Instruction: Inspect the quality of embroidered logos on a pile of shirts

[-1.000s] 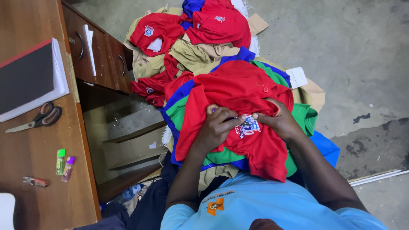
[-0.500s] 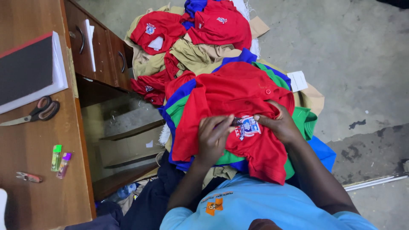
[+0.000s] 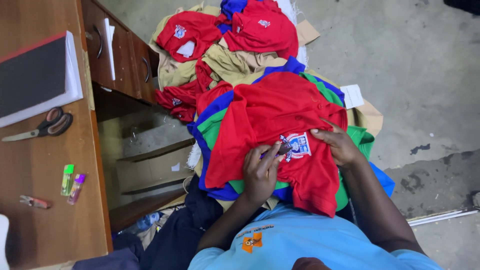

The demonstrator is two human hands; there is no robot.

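A red polo shirt [image 3: 280, 110] with a white and blue badge [image 3: 299, 145] lies on top of a pile of red, green and blue shirts [image 3: 215, 125] on my lap. My left hand [image 3: 261, 172] rests on the shirt just left of the badge, its fingers pinched on a small dark tool [image 3: 283, 149] whose tip touches the badge. My right hand [image 3: 341, 145] holds the red cloth at the badge's right edge, fingertips pressing it down.
A wooden desk [image 3: 45, 200] at the left carries a black-covered book [image 3: 32, 75], scissors [image 3: 42, 125], two small lighters [image 3: 72, 182] and a small red item [image 3: 34, 202]. Drawers [image 3: 120, 55] face the pile. More red and khaki clothes [image 3: 235, 40] lie beyond on the concrete floor [image 3: 415, 65].
Both hands stay on the badge. My left hand has shifted slightly toward the badge, with the dark tool now showing at its fingertips. The view has drifted a little.
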